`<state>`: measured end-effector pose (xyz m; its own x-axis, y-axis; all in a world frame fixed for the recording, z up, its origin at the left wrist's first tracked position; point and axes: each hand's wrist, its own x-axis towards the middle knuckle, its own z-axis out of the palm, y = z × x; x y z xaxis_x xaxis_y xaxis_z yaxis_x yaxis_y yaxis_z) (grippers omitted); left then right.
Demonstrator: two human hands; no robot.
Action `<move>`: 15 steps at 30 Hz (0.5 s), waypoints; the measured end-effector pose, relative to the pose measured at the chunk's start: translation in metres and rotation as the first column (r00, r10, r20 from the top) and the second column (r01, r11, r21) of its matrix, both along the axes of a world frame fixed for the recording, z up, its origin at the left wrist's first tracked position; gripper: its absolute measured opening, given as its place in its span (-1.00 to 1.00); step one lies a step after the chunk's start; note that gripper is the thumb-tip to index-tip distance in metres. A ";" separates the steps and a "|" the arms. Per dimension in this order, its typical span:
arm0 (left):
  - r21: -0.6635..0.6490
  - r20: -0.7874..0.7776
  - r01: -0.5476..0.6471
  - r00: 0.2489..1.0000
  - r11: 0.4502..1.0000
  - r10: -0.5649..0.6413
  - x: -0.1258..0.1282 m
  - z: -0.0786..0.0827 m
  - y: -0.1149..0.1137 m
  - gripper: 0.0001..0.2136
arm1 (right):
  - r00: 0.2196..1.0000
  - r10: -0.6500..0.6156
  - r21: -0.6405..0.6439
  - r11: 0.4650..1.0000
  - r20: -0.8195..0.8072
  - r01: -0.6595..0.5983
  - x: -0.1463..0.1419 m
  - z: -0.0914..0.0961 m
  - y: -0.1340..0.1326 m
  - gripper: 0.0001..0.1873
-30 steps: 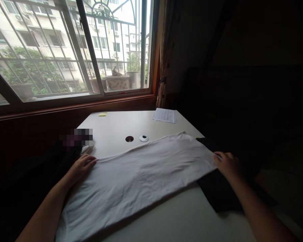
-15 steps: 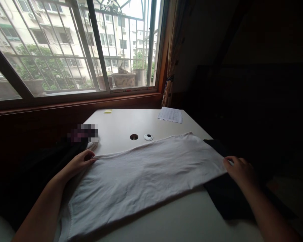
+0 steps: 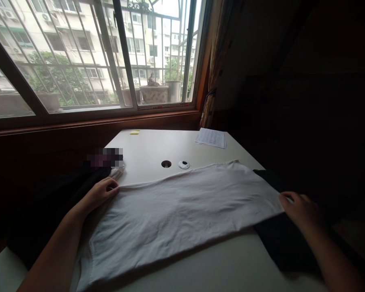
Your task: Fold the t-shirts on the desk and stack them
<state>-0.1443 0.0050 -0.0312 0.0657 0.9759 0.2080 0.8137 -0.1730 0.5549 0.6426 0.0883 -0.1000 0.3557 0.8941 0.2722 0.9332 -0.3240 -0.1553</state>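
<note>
A white garment (image 3: 176, 215), seemingly a shirt folded into a long panel, stretches across the white table (image 3: 158, 142). At its upper left edge, my left hand (image 3: 101, 190) pinches the fabric between thumb and fingers. My right hand (image 3: 299, 207) grips the narrower right end, also with thumb and fingertips. Between the two hands the fabric lies fairly flat, with small wrinkles and a stitched seam near the lower left end. Dark cloth (image 3: 282, 239) lies under and beside the right end.
A dark heap of clothing (image 3: 57, 198) rests at the table's left side. Toward the back are a yellow sticky note (image 3: 135, 132) and printed papers (image 3: 211, 138). A cable hole (image 3: 166, 164) and a round cover (image 3: 184, 164) sit beyond the garment. A barred window (image 3: 94, 61) stands behind.
The whole scene has shifted slightly to the right in the view. Both hands keep their grip on the white garment, whose shape looks nearly the same.
</note>
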 end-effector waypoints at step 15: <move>0.043 0.004 -0.093 0.996 0.995 0.093 0.000 -0.019 0.011 -0.68 | 1.000 -0.026 -0.039 0.999 0.003 0.026 -0.002 0.004 0.001 -0.39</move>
